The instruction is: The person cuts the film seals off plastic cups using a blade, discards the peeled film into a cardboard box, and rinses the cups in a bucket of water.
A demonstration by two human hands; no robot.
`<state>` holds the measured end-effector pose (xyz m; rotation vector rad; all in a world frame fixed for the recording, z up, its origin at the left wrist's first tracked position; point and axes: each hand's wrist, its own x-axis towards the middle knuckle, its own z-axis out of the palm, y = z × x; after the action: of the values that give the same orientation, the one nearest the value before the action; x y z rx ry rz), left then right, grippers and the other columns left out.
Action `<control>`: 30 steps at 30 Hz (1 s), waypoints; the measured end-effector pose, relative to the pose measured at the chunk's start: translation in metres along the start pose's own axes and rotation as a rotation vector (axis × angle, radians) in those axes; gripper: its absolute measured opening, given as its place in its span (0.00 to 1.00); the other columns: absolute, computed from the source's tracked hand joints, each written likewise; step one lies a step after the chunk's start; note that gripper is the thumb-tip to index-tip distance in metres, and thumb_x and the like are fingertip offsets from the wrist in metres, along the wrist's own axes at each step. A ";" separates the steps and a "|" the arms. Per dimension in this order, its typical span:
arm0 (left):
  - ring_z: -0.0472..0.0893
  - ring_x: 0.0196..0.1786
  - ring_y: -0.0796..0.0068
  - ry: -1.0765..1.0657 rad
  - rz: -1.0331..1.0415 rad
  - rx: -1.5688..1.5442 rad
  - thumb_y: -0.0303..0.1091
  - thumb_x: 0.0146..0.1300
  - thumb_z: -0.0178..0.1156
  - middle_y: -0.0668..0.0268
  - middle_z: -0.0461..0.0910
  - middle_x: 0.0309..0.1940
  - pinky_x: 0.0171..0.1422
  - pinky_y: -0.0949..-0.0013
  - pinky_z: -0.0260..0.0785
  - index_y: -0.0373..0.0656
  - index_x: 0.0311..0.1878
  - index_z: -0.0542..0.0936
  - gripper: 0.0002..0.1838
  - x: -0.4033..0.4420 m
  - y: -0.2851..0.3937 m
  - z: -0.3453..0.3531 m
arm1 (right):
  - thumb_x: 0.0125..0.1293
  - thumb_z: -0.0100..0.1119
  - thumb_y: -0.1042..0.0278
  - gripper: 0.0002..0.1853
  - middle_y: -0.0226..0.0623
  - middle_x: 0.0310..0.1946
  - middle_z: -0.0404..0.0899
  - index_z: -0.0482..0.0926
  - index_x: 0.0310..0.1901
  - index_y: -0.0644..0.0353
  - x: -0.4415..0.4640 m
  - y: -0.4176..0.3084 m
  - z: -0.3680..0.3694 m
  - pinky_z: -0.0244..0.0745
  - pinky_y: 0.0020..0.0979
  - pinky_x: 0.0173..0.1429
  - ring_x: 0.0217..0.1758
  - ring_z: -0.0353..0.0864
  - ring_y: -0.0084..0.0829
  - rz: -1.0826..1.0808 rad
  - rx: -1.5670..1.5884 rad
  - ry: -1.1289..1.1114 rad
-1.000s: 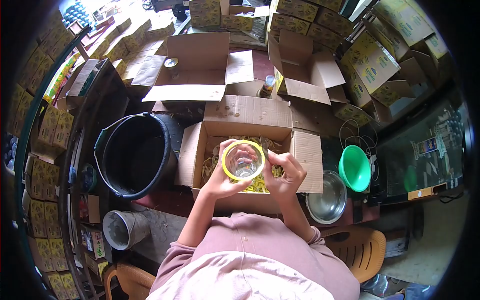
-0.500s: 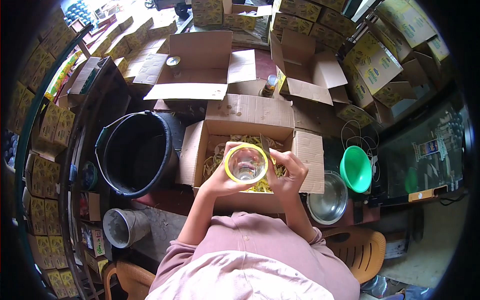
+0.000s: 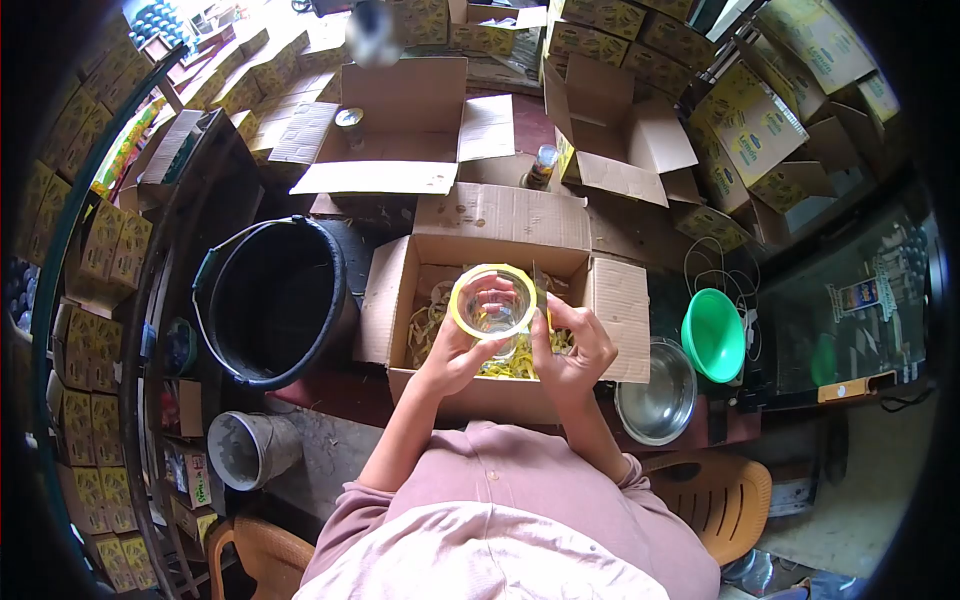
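Note:
My left hand (image 3: 452, 357) is wrapped round a clear glass (image 3: 497, 318) with a yellow band at its rim, and its mouth faces me. Fingers show through the clear wall. In my right hand (image 3: 575, 352) is a knife, its thin dark blade (image 3: 541, 284) pointing up against the right side of the rim. The handle is hidden in the fingers. Below both hands, an open cardboard box (image 3: 620, 315) holds many yellow strips and scraps (image 3: 508, 366).
A large black bucket (image 3: 340, 330) and a smaller grey bucket (image 3: 250, 450) stand left. A steel bowl (image 3: 655, 400) and green bowl (image 3: 714, 335) lie right. Beyond are two open cartons (image 3: 400, 115) (image 3: 625, 135), one holding a glass (image 3: 350, 122), and a jar (image 3: 540, 168) between them.
The glass has turned in my left hand, with less of the yellow band hanging at its right. The blade stands more upright. A blurred round object has appeared at the top.

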<state>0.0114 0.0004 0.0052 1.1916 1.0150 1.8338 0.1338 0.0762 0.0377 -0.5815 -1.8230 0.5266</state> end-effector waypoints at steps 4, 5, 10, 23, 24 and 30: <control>0.66 0.56 0.70 -0.004 0.010 -0.018 0.24 0.52 0.55 0.60 0.63 0.53 0.59 0.66 0.58 0.39 0.61 0.55 0.32 -0.003 0.003 0.003 | 0.44 0.64 0.81 0.18 0.33 0.19 0.76 0.78 0.41 0.58 -0.006 -0.002 0.000 0.71 0.24 0.27 0.21 0.77 0.24 -0.006 -0.007 0.066; 0.66 0.56 0.70 -0.003 0.001 -0.010 0.24 0.52 0.56 0.60 0.63 0.53 0.59 0.66 0.59 0.40 0.61 0.55 0.33 -0.004 0.003 0.003 | 0.44 0.64 0.81 0.19 0.33 0.19 0.76 0.78 0.41 0.57 -0.008 -0.003 0.000 0.72 0.24 0.27 0.21 0.77 0.24 0.000 -0.001 0.076; 0.67 0.55 0.70 0.006 0.017 0.141 0.24 0.50 0.62 0.61 0.64 0.52 0.58 0.67 0.61 0.40 0.60 0.56 0.35 -0.008 0.004 0.005 | 0.45 0.63 0.81 0.19 0.33 0.20 0.76 0.77 0.43 0.58 -0.014 -0.008 -0.003 0.72 0.25 0.28 0.22 0.78 0.25 -0.024 -0.008 0.069; 0.70 0.53 0.72 -0.158 -0.042 0.199 0.25 0.48 0.64 0.61 0.68 0.49 0.56 0.70 0.64 0.38 0.58 0.60 0.33 -0.010 0.006 0.005 | 0.43 0.61 0.82 0.18 0.35 0.25 0.78 0.78 0.41 0.60 -0.008 -0.006 -0.016 0.72 0.23 0.32 0.25 0.78 0.23 0.036 0.052 0.021; 0.69 0.53 0.72 -0.129 -0.065 0.149 0.26 0.48 0.64 0.61 0.67 0.50 0.56 0.71 0.64 0.38 0.58 0.60 0.33 -0.011 0.005 0.005 | 0.43 0.61 0.82 0.19 0.36 0.27 0.79 0.78 0.41 0.60 -0.009 -0.005 -0.017 0.72 0.24 0.32 0.26 0.79 0.26 0.065 0.073 0.008; 0.68 0.55 0.73 -0.058 -0.054 0.205 0.28 0.45 0.68 0.63 0.66 0.51 0.59 0.69 0.62 0.39 0.58 0.60 0.36 -0.006 0.000 0.008 | 0.44 0.63 0.79 0.18 0.37 0.26 0.79 0.77 0.42 0.60 -0.016 0.004 -0.011 0.72 0.25 0.30 0.25 0.80 0.27 0.090 0.097 0.078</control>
<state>0.0214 -0.0029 0.0047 1.3168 1.2128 1.6741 0.1494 0.0701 0.0272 -0.6118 -1.6937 0.6401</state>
